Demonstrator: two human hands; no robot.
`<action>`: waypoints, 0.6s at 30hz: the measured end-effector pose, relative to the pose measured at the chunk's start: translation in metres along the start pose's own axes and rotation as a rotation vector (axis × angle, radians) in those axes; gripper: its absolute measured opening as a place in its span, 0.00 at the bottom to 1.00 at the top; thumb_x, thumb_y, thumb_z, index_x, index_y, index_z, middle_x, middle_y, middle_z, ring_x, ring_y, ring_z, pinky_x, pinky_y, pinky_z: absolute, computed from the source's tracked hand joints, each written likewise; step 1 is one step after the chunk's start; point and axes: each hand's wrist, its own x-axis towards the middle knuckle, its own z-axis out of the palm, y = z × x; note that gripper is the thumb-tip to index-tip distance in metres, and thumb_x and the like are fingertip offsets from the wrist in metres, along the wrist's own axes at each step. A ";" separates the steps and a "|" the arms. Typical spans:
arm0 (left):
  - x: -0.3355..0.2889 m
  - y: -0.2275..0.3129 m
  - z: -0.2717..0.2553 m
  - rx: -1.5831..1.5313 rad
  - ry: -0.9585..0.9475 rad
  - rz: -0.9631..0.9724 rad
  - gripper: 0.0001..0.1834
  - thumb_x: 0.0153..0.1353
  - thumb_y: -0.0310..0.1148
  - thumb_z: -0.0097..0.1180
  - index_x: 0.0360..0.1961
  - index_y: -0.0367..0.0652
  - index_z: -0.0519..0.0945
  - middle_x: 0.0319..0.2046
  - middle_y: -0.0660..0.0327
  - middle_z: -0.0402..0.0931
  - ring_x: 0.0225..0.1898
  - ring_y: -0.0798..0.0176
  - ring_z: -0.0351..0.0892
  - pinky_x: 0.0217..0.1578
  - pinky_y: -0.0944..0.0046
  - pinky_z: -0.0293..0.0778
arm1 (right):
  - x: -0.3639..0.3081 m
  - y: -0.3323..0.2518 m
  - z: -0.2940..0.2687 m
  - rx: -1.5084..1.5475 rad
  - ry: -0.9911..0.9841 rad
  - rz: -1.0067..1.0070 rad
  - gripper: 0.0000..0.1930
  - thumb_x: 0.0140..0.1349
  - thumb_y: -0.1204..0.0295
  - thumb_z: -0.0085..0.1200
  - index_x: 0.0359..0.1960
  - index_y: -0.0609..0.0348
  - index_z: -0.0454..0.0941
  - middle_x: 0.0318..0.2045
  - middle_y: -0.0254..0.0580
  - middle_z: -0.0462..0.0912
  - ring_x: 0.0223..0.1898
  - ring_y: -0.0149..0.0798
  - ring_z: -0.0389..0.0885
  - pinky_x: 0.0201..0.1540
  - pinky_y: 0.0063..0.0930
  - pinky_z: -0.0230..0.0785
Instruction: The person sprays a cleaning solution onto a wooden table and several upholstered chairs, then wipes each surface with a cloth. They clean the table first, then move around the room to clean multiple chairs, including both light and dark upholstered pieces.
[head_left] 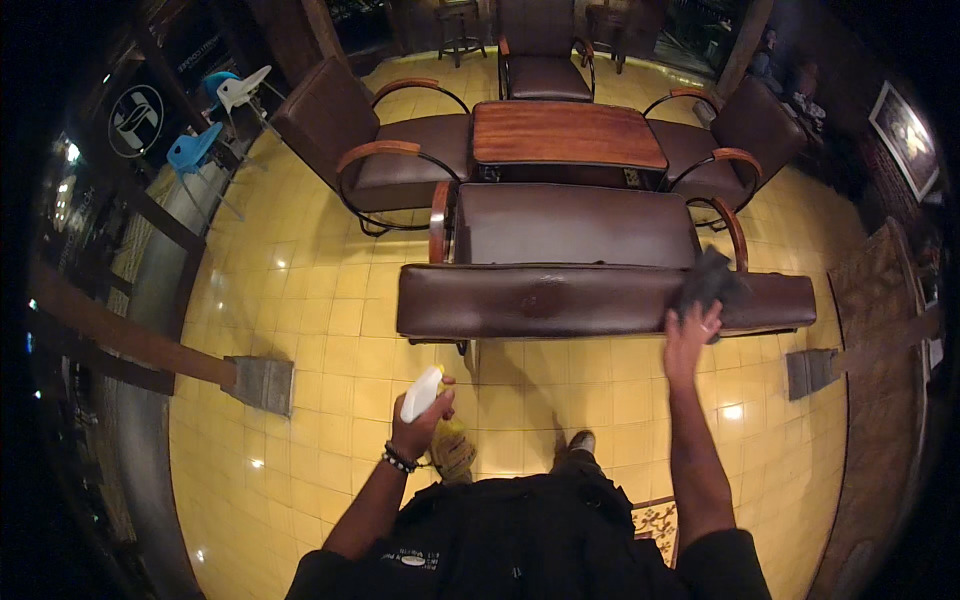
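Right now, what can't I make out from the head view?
All in the head view:
White-topped spray bottle: much of its body, hidden by its top and the left hand.
Dark cloth: its folds and edges, blurred.
Right hand: its palm, turned from the camera.
Far armchair: backrest top, cut off by the upper edge.
Framed picture: details, too small.

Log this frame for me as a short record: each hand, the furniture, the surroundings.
Left hand: grips a spray bottle with a white head, clear of the sofa
Right hand: on a dark cloth at the right part of the sofa's backrest; blurred, exact grip unclear
Sofa: brown, wooden armrests, backrest nearest the person
Table: wooden top, beyond the sofa seat
Armchairs: three, brown, at the table's left, right and far sides
Floor: yellow tiles
Far left: blue chair, white chair
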 end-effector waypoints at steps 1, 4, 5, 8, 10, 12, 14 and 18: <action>-0.008 -0.007 -0.018 0.038 -0.003 -0.014 0.15 0.66 0.32 0.64 0.52 0.37 0.83 0.25 0.64 0.80 0.28 0.71 0.80 0.32 0.67 0.76 | -0.004 -0.053 0.022 0.056 0.102 -0.028 0.30 0.62 0.62 0.62 0.62 0.69 0.72 0.76 0.70 0.53 0.79 0.63 0.46 0.76 0.66 0.29; -0.030 -0.029 -0.067 0.108 0.021 -0.016 0.14 0.67 0.33 0.65 0.51 0.38 0.84 0.26 0.65 0.82 0.27 0.73 0.80 0.32 0.69 0.78 | -0.048 -0.214 0.073 0.088 0.100 -0.478 0.31 0.40 0.66 0.65 0.51 0.58 0.78 0.64 0.63 0.72 0.74 0.63 0.58 0.74 0.59 0.40; -0.035 -0.035 -0.082 0.145 0.029 0.006 0.14 0.67 0.33 0.65 0.50 0.38 0.85 0.26 0.65 0.82 0.27 0.74 0.81 0.32 0.70 0.78 | -0.062 -0.263 0.089 0.231 -0.130 -0.481 0.30 0.39 0.67 0.64 0.50 0.57 0.78 0.62 0.63 0.73 0.73 0.63 0.59 0.73 0.59 0.43; -0.048 -0.046 -0.119 0.169 0.012 -0.023 0.14 0.66 0.32 0.66 0.50 0.38 0.85 0.27 0.67 0.82 0.28 0.75 0.80 0.32 0.70 0.78 | -0.102 -0.376 0.124 0.253 -0.339 -0.722 0.28 0.55 0.60 0.62 0.57 0.58 0.80 0.67 0.42 0.74 0.74 0.58 0.59 0.76 0.62 0.42; -0.051 -0.049 -0.135 0.159 0.018 -0.024 0.14 0.66 0.32 0.66 0.50 0.38 0.85 0.28 0.67 0.81 0.29 0.75 0.80 0.32 0.70 0.78 | -0.113 -0.405 0.132 0.293 -0.355 -0.813 0.29 0.60 0.58 0.60 0.62 0.56 0.77 0.70 0.42 0.71 0.75 0.55 0.59 0.78 0.59 0.39; -0.052 -0.048 -0.145 0.144 0.022 -0.013 0.14 0.66 0.31 0.66 0.50 0.38 0.84 0.28 0.67 0.81 0.29 0.75 0.80 0.32 0.70 0.78 | -0.110 -0.402 0.127 0.213 -0.455 -0.869 0.30 0.63 0.56 0.59 0.66 0.53 0.75 0.72 0.43 0.69 0.76 0.53 0.58 0.80 0.56 0.38; -0.052 -0.047 -0.148 0.113 0.028 0.015 0.14 0.65 0.31 0.67 0.50 0.37 0.84 0.29 0.66 0.82 0.29 0.74 0.80 0.32 0.70 0.78 | -0.100 -0.376 0.111 0.335 -0.414 -0.873 0.32 0.61 0.58 0.61 0.68 0.50 0.73 0.72 0.42 0.68 0.76 0.51 0.59 0.79 0.56 0.40; -0.049 -0.043 -0.136 0.157 -0.038 -0.073 0.16 0.64 0.33 0.67 0.50 0.36 0.83 0.28 0.64 0.82 0.29 0.71 0.81 0.33 0.68 0.80 | -0.071 -0.289 0.062 0.355 -0.310 -0.625 0.35 0.57 0.64 0.64 0.69 0.45 0.72 0.73 0.42 0.67 0.77 0.52 0.58 0.79 0.54 0.42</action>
